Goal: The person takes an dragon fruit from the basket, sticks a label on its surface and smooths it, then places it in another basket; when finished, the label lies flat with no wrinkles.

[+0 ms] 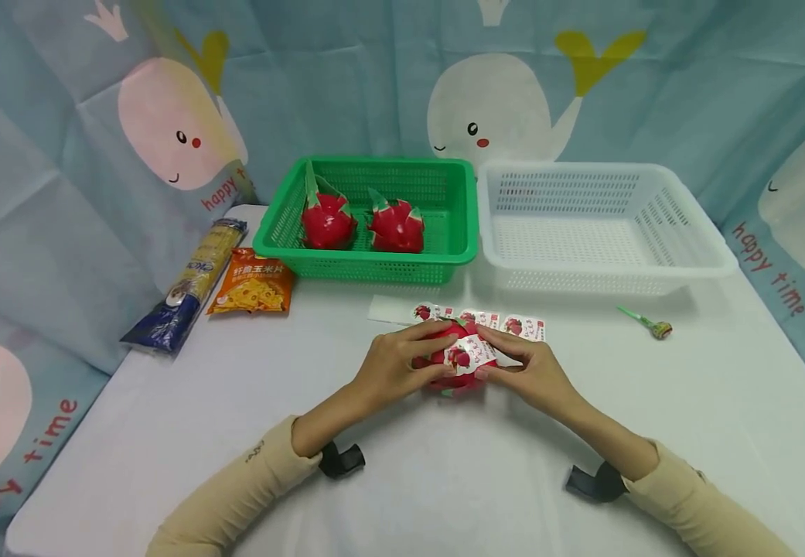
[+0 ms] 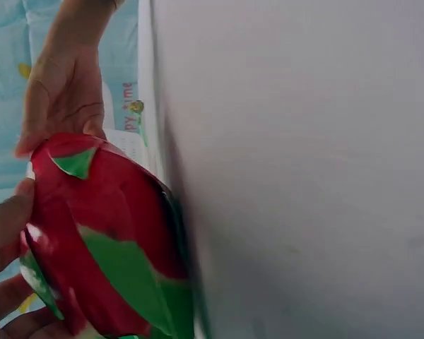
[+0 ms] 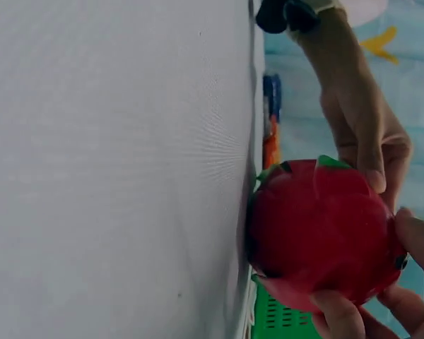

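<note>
A red dragon fruit (image 1: 449,381) with green-tipped scales rests on the white table, between both hands. Across its top lies a white label (image 1: 470,354) printed with a dragon fruit picture. My left hand (image 1: 391,362) grips the fruit from the left, thumb and fingers at the label's left edge. From the other side my right hand (image 1: 540,373) holds the fruit, fingertips at the label's right end. Both wrist views show the shiny side of the dragon fruit (image 2: 113,205) with fingers curved round it. Just behind, a strip of similar labels (image 1: 523,327) lies flat, partly hidden by the hands.
At the back, a green basket (image 1: 367,268) holds two more dragon fruits (image 1: 398,227). Beside it stands a white basket (image 1: 604,280). A lollipop (image 1: 658,329) lies at right. On the left are an orange snack bag (image 1: 252,282) and a long pasta packet (image 1: 189,288).
</note>
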Demonstrator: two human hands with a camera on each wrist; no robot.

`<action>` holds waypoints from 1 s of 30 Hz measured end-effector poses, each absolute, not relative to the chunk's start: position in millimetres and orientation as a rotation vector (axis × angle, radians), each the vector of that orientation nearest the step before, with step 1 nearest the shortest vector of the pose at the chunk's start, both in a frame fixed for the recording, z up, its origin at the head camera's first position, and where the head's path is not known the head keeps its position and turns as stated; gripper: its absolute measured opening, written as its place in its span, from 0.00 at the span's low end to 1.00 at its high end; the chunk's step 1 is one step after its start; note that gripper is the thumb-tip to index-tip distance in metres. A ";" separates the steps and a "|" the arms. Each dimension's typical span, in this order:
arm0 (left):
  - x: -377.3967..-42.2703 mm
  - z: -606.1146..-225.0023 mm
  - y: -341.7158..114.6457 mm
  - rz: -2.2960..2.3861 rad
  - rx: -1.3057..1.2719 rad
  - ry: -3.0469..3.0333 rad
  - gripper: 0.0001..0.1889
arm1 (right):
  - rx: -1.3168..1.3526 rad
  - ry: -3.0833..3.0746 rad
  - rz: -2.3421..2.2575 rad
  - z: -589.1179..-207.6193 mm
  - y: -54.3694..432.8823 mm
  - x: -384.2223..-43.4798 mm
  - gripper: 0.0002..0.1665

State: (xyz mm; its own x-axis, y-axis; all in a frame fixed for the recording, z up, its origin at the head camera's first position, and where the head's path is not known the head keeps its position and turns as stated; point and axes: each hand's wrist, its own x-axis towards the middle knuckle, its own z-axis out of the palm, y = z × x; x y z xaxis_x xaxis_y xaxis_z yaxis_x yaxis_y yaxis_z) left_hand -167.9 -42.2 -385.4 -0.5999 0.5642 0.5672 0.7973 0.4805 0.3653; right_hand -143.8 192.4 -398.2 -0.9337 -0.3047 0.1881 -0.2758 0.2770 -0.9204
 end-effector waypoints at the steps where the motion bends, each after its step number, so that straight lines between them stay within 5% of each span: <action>1: -168.4 -386.2 -42.7 -0.851 -1.151 -2.347 0.24 | -0.563 2.495 -1.789 -398.3 190.7 -142.7 0.32; 22: -170.4 -384.5 -41.8 -0.552 -1.265 -2.250 0.23 | -0.733 2.757 -1.662 -403.3 181.7 -135.2 0.33; 30: -172.8 -380.8 -42.7 -0.633 -1.283 -2.309 0.22 | -0.484 2.670 -1.670 -400.1 186.1 -134.7 0.35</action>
State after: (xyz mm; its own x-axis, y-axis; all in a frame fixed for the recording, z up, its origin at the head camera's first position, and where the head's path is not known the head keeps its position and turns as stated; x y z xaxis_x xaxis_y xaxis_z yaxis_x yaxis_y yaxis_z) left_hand -172.8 -42.7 -380.8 -0.4846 0.6710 0.5612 0.8633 0.4702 0.1834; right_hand -134.7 186.1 -400.1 -0.9528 -0.2314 0.1966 -0.2780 0.4044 -0.8713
